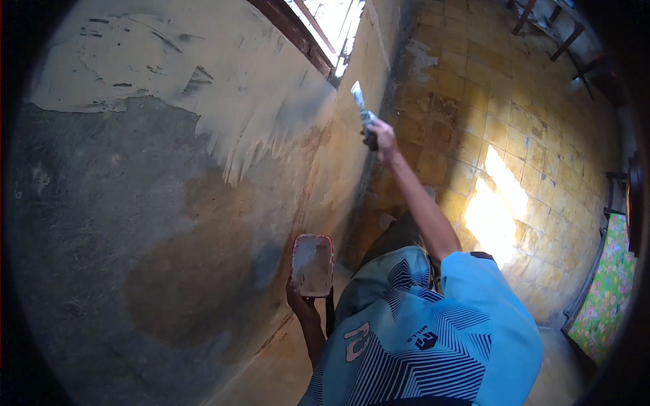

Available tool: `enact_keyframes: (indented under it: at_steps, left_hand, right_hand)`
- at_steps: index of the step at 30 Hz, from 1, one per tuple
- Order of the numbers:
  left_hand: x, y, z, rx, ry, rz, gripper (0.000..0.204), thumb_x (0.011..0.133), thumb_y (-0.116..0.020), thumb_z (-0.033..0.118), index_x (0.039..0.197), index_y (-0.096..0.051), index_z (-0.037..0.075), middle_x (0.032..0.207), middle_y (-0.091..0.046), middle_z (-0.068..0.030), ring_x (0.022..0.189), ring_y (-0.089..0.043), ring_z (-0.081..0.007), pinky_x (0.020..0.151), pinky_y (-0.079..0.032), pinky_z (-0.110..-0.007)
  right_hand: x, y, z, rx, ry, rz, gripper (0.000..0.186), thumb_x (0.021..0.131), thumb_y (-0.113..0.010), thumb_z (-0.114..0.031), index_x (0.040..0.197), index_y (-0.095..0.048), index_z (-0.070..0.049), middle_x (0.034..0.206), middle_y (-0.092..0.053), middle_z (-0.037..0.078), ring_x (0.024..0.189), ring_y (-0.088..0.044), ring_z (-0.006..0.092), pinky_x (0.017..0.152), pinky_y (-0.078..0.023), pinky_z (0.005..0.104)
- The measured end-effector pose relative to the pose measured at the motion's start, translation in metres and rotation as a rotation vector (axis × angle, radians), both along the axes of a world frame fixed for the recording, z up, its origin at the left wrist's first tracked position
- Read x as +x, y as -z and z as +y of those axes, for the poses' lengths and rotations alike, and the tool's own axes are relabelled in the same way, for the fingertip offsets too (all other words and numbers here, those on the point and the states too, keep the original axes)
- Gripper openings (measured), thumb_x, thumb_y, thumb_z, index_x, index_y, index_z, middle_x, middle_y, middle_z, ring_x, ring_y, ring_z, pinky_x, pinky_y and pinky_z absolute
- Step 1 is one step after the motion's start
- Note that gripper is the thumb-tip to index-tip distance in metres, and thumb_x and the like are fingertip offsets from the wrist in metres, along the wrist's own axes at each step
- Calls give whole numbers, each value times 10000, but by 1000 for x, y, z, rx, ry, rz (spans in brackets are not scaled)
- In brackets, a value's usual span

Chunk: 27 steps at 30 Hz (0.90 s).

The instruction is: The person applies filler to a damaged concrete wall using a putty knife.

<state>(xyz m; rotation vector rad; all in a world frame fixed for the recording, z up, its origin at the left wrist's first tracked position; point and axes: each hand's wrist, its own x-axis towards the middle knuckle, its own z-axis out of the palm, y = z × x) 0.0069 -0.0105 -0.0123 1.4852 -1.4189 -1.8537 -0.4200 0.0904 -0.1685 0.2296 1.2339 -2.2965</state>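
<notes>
1 tub [312, 264], red rim, pale smears inside; L hand [299, 300] curled round its near end. Farther out, 1 scraper [361, 105], blade pointing away, R hand [383, 140] closed on handle. Beyond, 1 bright window [333, 27].

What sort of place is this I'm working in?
Probably a room indoors, perhaps in a home: a wall partly covered with pale coating, a yellowish tiled floor, and a green flowered covering at far right.

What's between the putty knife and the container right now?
In the head view, only stained wall shows between the putty knife and the red-rimmed container; no object interrupts it.
</notes>
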Motion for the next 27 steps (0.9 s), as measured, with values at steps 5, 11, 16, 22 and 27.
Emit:
enact_keyframes:
  at_steps: [5,11,16,22,27]
  left_hand:
    - [1,-3,3,-6,-27,-38,555,924,-484,443,1348,-437,89,1327,-464,-126,1211,-484,-286,935,-458,-445]
    - [7,-6,5,-6,-75,-74,584,904,-514,453,1351,-434,85,1330,-462,-127,1210,-484,-295,937,-458,-445]
    - [6,-6,6,5,-58,-28,596,891,-526,455,1349,-436,85,1329,-460,-131,1210,-482,-296,934,-459,-448]
    - [8,-5,6,-22,-73,-29,596,885,-528,461,1339,-444,85,1326,-461,-131,1210,-480,-299,937,-457,-452]
    - [3,2,2,-7,-60,-36,592,890,-516,468,1339,-443,89,1324,-462,-131,1212,-478,-301,949,-448,-461]
  right_hand:
    - [48,32,-73,241,149,132,331,864,-603,-133,1170,-571,-10,822,-599,54,693,-598,128,566,-490,258]
    - [97,-18,-125,395,118,167,346,863,-650,-139,1157,-569,25,906,-615,96,744,-630,161,616,-514,293]
    - [184,-17,-98,541,-3,278,354,811,-694,-189,1069,-591,30,983,-624,159,847,-640,211,703,-509,344]
    - [69,7,-85,458,30,184,312,768,-709,-235,938,-636,16,823,-649,154,856,-642,252,704,-485,373]
    - [59,28,-101,454,12,212,232,770,-719,-135,923,-647,24,733,-660,100,656,-637,162,612,-504,288]
